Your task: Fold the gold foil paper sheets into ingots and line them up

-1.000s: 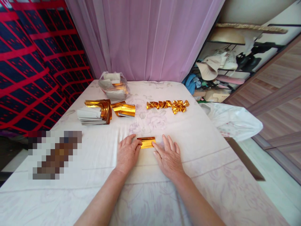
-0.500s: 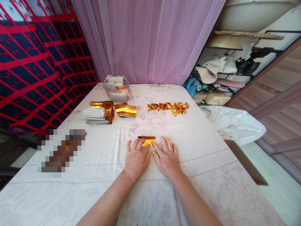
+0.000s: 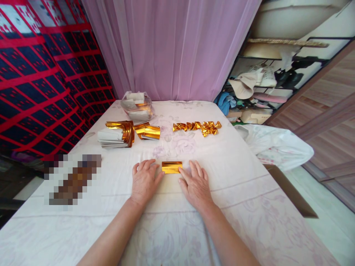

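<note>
Between my hands a folded strip of gold foil paper [image 3: 172, 167] lies flat on the cloth, its long side running left to right. My left hand [image 3: 144, 181] rests palm down with fingers spread, its thumb tip at the strip's lower left corner. My right hand [image 3: 196, 184] also lies palm down and open, with the index fingertip on the strip's right end. Farther back on the right sits a row of small folded gold foil pieces [image 3: 209, 128]. Back left are a stack of gold foil sheets with pale backs [image 3: 113, 136] and some loosely curled gold foil sheets [image 3: 148, 131].
A clear plastic bag of foil sheets [image 3: 137, 107] stands at the table's far left. A blurred-out patch [image 3: 73, 181] covers something on the left. Beyond the right edge are a white plastic bag [image 3: 280, 146] and a loaded shelf [image 3: 266, 88]. A purple curtain [image 3: 172, 48] hangs behind.
My left hand has slid left off the foil strip, uncovering most of it. My right hand stays at the strip's right end. The view has shifted slightly.
</note>
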A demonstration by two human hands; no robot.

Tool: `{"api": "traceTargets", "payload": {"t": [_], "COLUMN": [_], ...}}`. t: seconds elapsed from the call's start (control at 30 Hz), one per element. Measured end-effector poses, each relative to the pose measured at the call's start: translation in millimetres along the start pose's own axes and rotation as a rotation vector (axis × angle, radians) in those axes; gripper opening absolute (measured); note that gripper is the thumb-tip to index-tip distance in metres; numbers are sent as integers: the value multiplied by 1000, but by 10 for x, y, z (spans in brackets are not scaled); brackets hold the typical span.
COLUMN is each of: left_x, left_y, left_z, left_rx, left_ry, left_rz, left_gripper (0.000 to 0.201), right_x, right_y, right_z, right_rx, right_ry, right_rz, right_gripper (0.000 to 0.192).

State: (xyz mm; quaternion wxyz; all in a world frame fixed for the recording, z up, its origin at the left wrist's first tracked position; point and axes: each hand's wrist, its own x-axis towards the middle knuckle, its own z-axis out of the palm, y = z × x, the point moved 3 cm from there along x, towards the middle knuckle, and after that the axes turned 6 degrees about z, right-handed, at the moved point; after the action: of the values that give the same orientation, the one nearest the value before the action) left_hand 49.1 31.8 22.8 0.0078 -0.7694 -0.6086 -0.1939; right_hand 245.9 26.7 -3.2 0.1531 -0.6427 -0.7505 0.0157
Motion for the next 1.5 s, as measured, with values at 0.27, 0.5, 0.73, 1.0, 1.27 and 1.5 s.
{"api": "traceTargets", "payload": {"t": [0.27, 0.5, 0.73, 1.0, 1.27, 1.5], "left_x": [161, 110, 92, 70, 60, 92], "left_y": [35, 17, -66, -98, -42, 4], "left_z": [175, 195, 294, 333, 231, 128], "left_rx": [-259, -354, -436, -555, -605, -598], "left_ry": [27, 58, 114, 142, 164, 134], "left_rz": [-102, -60, -77, -92, -5, 78], "left_gripper": [6, 6, 10, 18, 18, 18], "right_x": [-2, 8, 31, 61, 95, 80], "right_y": [12, -8, 22, 120, 124, 157], "right_z": [34, 25, -1, 21, -40, -146], "right_rx": [42, 89, 218, 452, 526, 606], "right_ry": [85, 149, 259, 296, 221, 290], "right_rz": [-80, -104, -134, -4, -53, -24], "right_gripper": [36, 38, 28, 37, 19, 17]}}
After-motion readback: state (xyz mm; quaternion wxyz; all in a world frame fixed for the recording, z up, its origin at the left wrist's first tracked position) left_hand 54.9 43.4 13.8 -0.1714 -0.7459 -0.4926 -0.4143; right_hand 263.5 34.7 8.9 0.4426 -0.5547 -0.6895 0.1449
